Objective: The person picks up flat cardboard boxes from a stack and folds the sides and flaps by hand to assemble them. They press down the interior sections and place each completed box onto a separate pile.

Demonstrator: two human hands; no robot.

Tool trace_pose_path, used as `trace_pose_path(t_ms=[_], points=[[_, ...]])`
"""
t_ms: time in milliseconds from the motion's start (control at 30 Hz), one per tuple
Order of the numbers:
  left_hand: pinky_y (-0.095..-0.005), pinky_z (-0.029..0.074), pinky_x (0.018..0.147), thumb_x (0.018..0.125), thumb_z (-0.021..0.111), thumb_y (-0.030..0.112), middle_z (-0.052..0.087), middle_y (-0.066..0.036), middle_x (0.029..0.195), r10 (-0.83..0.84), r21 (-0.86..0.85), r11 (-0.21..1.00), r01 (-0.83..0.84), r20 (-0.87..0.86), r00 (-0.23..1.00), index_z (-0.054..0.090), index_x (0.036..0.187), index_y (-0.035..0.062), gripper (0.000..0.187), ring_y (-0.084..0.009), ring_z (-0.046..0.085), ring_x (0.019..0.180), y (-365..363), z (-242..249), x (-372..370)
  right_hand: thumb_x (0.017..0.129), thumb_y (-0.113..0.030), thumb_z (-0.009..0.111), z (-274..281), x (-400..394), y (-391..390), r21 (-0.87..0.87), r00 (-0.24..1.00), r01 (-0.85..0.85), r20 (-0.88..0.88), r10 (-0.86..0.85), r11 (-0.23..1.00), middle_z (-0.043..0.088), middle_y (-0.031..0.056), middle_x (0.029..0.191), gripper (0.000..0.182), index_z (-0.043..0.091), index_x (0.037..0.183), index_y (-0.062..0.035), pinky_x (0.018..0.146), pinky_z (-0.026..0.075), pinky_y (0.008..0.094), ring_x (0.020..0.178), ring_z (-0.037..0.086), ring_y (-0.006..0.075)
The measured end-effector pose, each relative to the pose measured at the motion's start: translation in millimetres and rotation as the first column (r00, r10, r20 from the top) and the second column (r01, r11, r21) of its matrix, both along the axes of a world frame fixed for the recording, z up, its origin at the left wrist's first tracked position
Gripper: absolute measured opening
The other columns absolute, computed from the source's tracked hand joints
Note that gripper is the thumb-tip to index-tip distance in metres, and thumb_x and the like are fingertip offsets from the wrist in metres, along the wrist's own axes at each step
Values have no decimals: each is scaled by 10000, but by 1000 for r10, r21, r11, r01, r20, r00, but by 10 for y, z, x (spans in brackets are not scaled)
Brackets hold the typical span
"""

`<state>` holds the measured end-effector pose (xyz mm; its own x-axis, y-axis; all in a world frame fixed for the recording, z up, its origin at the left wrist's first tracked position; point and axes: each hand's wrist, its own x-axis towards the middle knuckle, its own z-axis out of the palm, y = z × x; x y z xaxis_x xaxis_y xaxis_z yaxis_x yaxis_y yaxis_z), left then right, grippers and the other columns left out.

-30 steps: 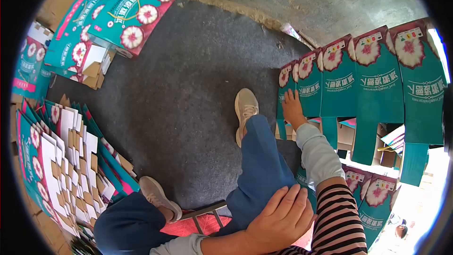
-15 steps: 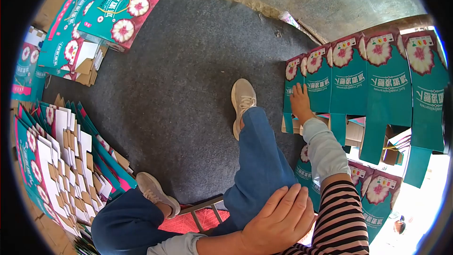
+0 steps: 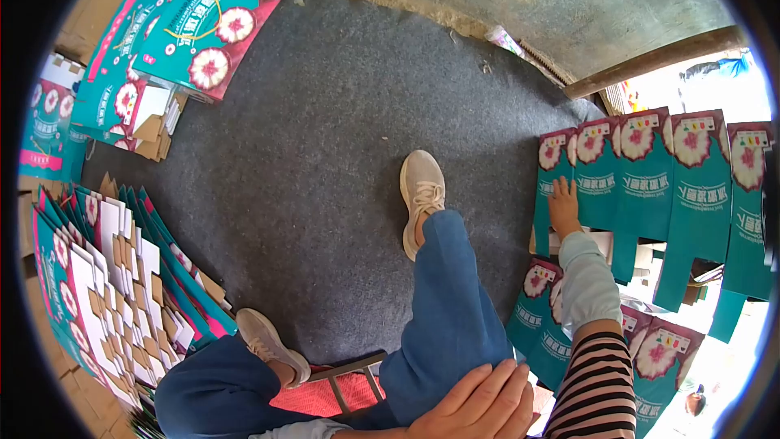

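My right hand reaches out at the right and rests with its fingers apart on the nearest of several teal cartons with pink fruit prints, which stand in a row. The cartons' lower flaps hang down beside my sleeve. My left hand lies flat, palm down, near my knee at the bottom, with its fingers stretched and nothing visible in it. More teal cartons are below the row, partly hidden by my right arm.
Folded cartons stand packed at the lower left. Teal boxes with yellow cord handles lie at the upper left. A wooden beam runs along the upper right. My shoes rest on grey carpet; red fabric shows below.
The row of cartons and my right hand on it appear farther right and lower. The wooden beam and bright opening behind the row now show. My left hand sits slightly lower.
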<state>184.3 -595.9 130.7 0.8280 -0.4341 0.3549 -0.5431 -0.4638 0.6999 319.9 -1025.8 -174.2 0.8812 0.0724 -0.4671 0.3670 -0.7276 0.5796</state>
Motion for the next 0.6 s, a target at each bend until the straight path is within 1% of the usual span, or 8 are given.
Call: trace_pose_path(t_ms=[133,233,300,333,367,467,533,600], points=[[-406,452,918,909,545,301,642,-137,1064,9,-3,1000,-9,-41,999,621,1017,7,322,-279,608,1019,-28,-16,23,871,-174,536,-67,50,-154,4,998,69,-1,-69,998,469,123,1393,258,678,1075,-104,1119,184,558,1368,308,321],[-412,441,939,908,555,322,629,-147,1108,26,-107,994,-28,-18,999,611,1070,8,358,-306,602,1037,-26,-66,-17,859,-166,543,-73,11,77,91,966,120,218,-137,989,502,141,1343,255,669,1069,-95,1082,256,546,1319,370,329],[-433,426,961,897,557,348,590,-182,1169,57,-188,980,-57,-3,998,596,1124,1,417,-345,574,1077,-38,-97,-65,818,-174,577,166,-145,611,377,931,208,205,-301,902,526,163,1291,263,655,1050,-79,1030,337,506,1254,434,343],[-451,417,972,880,566,366,560,-209,1209,55,-193,980,-54,0,999,584,1149,-8,461,-369,551,1110,-20,-67,-96,828,-177,543,105,-317,812,520,838,-222,535,-112,825,567,113,997,133,629,804,-78,766,423,434,954,541,305],[-485,406,985,840,590,394,507,-257,1267,25,-121,992,-23,11,1000,563,1173,-26,537,-399,507,1167,100,-12,-121,795,-203,581,220,-562,1148,554,896,-101,411,-167,826,574,121,978,126,615,834,-88,759,455,431,939,559,316],[-556,325,1040,903,508,451,313,-316,1410,267,-92,962,-255,157,951,399,1358,5,646,-452,378,1283,271,-107,-285,808,-265,618,94,-1630,1784,852,880,298,-70,-470,430,617,144,1097,326,619,1093,-106,862,479,464,1042,582,332],[-580,279,1067,907,498,458,194,-344,1459,324,17,944,-331,166,931,301,1421,-11,724,-477,287,1336,490,-49,-370,840,-288,605,153,-2380,2026,663,765,619,-385,-517,421,613,139,1163,407,573,1206,-112,872,480,462,1064,587,330],[-574,264,1078,915,485,442,176,-345,1466,339,51,934,-353,180,923,262,1430,-35,737,-476,250,1355,714,46,-473,842,-278,599,86,-3119,1924,652,762,625,-389,-518,429,619,166,1119,388,572,1187,-104,867,483,467,1071,583,347]])
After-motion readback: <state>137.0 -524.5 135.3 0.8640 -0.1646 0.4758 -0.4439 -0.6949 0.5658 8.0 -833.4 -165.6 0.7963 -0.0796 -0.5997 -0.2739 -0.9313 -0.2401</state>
